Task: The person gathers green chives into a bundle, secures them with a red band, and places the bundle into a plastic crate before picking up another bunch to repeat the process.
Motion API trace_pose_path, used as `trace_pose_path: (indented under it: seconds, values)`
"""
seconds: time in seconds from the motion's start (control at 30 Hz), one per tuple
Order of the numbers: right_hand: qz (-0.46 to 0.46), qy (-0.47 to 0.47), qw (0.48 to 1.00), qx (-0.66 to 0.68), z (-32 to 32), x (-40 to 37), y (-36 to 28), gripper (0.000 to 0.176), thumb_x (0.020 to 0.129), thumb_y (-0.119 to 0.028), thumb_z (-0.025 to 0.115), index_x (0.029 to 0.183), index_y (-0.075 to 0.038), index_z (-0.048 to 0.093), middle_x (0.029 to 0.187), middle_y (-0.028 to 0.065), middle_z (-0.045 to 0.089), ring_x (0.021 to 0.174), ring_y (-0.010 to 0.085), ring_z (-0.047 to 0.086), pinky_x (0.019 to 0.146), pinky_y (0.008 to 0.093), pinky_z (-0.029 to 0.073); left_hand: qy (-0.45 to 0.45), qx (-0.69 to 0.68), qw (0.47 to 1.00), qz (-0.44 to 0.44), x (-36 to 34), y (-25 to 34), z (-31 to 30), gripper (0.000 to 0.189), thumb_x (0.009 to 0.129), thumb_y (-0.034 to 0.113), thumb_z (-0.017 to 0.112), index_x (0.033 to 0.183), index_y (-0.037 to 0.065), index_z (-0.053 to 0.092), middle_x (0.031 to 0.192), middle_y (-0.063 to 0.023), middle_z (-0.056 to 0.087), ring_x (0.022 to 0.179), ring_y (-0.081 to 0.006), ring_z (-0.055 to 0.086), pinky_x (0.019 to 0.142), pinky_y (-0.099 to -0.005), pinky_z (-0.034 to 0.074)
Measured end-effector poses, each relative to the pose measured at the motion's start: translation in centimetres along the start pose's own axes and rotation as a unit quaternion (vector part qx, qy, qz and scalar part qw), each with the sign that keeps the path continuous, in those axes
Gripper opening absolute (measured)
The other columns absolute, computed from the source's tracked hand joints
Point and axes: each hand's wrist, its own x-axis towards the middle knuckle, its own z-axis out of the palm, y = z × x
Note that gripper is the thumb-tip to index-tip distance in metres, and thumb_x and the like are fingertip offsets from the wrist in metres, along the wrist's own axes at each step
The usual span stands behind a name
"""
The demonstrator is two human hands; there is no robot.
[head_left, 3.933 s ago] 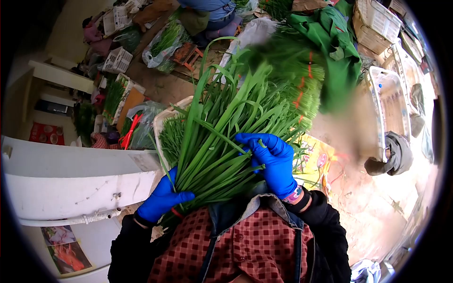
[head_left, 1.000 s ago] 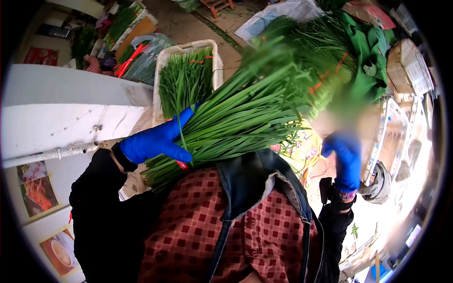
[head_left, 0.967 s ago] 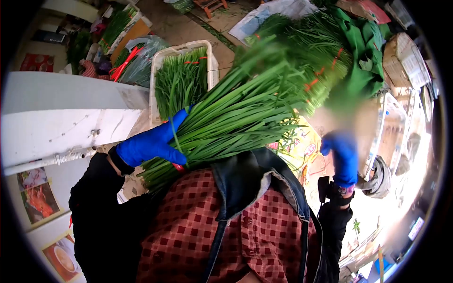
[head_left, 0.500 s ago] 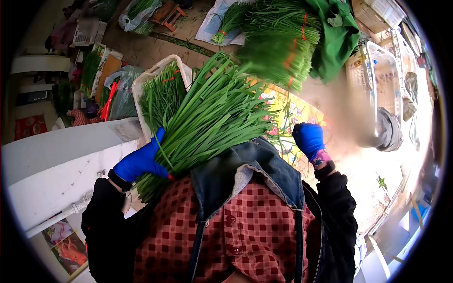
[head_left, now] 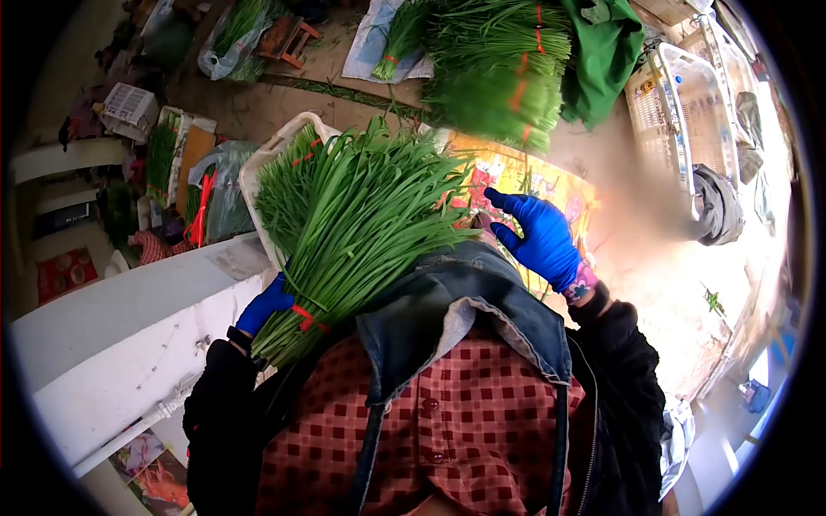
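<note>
My left hand (head_left: 265, 305), in a blue glove, grips a large bunch of Chinese chives (head_left: 370, 219) from its left side near the stem ends. Part of those fingers is hidden behind the stems. A red tie (head_left: 307, 318) runs round the bunch just right of this hand, and the leaf tips fan out up and to the right. My right hand (head_left: 542, 236), also blue-gloved, is empty with its fingers apart, right of the leaf tips and above a yellow printed sheet (head_left: 564, 193). Behind the bunch stands a white crate (head_left: 249, 185) with more tied chives in it.
A big pile of tied chives (head_left: 499, 73) lies ahead beside a green cloth (head_left: 607, 56). White plastic baskets (head_left: 667, 95) stand at the right. A pale ledge (head_left: 146, 297) runs along my left, with red strips (head_left: 200, 211) beyond it. A small wooden stool (head_left: 291, 41) is farther off.
My right hand has gone from closed to spread fingers and shifted slightly left. The bunch has turned, so its red tie shows more fully, and fewer of my left fingers are visible.
</note>
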Motion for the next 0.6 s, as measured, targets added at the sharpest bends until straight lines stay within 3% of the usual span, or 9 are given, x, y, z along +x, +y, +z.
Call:
trace_pose_path:
  seconds: [0.07,0.13,0.17,0.27,0.33,0.47,0.53,0.57,0.6]
  values:
    - [-0.002,-0.029,1.000,0.003,0.4,0.8,-1.0,0.054,0.075,-0.020,0.069,0.126,-0.010,0.055,0.101,0.0116,0.064,0.081,0.0285,0.060,0.071,0.0390,0.048,0.002,-0.009,1.000,0.008,0.6,-0.5,-0.4,0.081,0.083,0.015,0.061,0.148,0.004,0.014,0.148,-0.0108,0.030,0.134,-0.0214,0.032,0.111,-0.0324,0.026]
    - [-0.085,-0.037,0.995,-0.021,0.7,2.2,-3.0,0.072,0.071,-0.018,0.070,0.137,-0.010,0.041,0.119,0.0112,0.057,0.097,0.0285,0.057,0.081,0.0392,0.045,0.007,-0.036,0.999,0.005,1.4,-1.2,-0.6,0.073,0.089,0.022,0.057,0.148,0.004,0.017,0.149,-0.0095,0.029,0.136,-0.0220,0.031,0.112,-0.0335,0.026]
    - [-0.103,-0.087,0.991,-0.019,0.9,3.2,-4.1,0.084,0.068,-0.018,0.071,0.142,-0.010,0.032,0.133,0.0126,0.047,0.110,0.0303,0.052,0.088,0.0394,0.042,0.014,-0.043,0.999,0.007,1.7,-1.2,-0.6,0.073,0.089,0.022,0.057,0.148,0.004,0.017,0.149,-0.0095,0.029,0.136,-0.0220,0.031,0.112,-0.0335,0.026]
    - [-0.182,-0.129,0.975,-0.011,2.6,5.9,-7.3,0.080,0.070,-0.014,0.066,0.143,-0.014,0.033,0.141,0.0126,0.041,0.120,0.0300,0.048,0.096,0.0412,0.040,0.003,-0.093,0.996,0.000,2.3,0.6,1.1,0.072,0.090,0.023,0.054,0.148,0.006,0.015,0.151,-0.0084,0.025,0.137,-0.0208,0.030,0.112,-0.0325,0.025]
    - [-0.291,-0.099,0.943,-0.127,4.2,7.4,-8.6,0.074,0.074,-0.011,0.058,0.143,-0.019,0.033,0.145,0.0113,0.035,0.128,0.0288,0.042,0.104,0.0459,0.034,-0.023,-0.064,0.998,0.010,3.0,1.8,1.2,0.079,0.087,0.028,0.059,0.148,0.006,0.014,0.151,-0.0099,0.023,0.137,-0.0215,0.028,0.112,-0.0335,0.025]
    - [-0.359,-0.025,0.922,-0.141,3.7,10.9,-11.0,0.068,0.078,-0.012,0.050,0.143,-0.022,0.033,0.145,0.0100,0.035,0.133,0.0277,0.037,0.108,0.0492,0.028,-0.096,0.018,0.994,0.052,3.0,5.5,2.5,0.096,0.079,0.037,0.069,0.148,0.004,0.011,0.152,-0.0113,0.021,0.138,-0.0237,0.027,0.113,-0.0366,0.023]
    - [-0.337,-0.019,0.938,-0.075,2.9,11.9,-11.8,0.076,0.069,-0.013,0.061,0.141,-0.022,0.037,0.135,0.0093,0.045,0.126,0.0275,0.043,0.108,0.0497,0.028,-0.141,0.065,0.984,0.089,2.0,7.7,3.0,0.095,0.079,0.041,0.069,0.148,0.003,0.014,0.151,-0.0115,0.024,0.137,-0.0235,0.027,0.113,-0.0374,0.023]
    - [-0.313,-0.030,0.949,-0.022,2.5,12.2,-12.1,0.080,0.065,-0.013,0.066,0.140,-0.022,0.038,0.131,0.0088,0.048,0.123,0.0275,0.046,0.108,0.0498,0.029,-0.054,-0.022,0.992,0.109,-0.9,9.9,7.6,0.087,0.085,0.047,0.061,0.147,0.003,0.019,0.149,-0.0114,0.028,0.136,-0.0232,0.030,0.112,-0.0373,0.024]
    - [-0.297,0.014,0.952,0.067,2.1,12.6,-12.4,0.087,0.056,-0.013,0.073,0.137,-0.018,0.041,0.122,0.0089,0.054,0.116,0.0288,0.049,0.106,0.0467,0.032,-0.046,-0.048,0.991,0.113,-2.3,11.6,9.1,0.083,0.087,0.050,0.057,0.146,0.003,0.022,0.147,-0.0111,0.031,0.135,-0.0234,0.031,0.111,-0.0366,0.025]
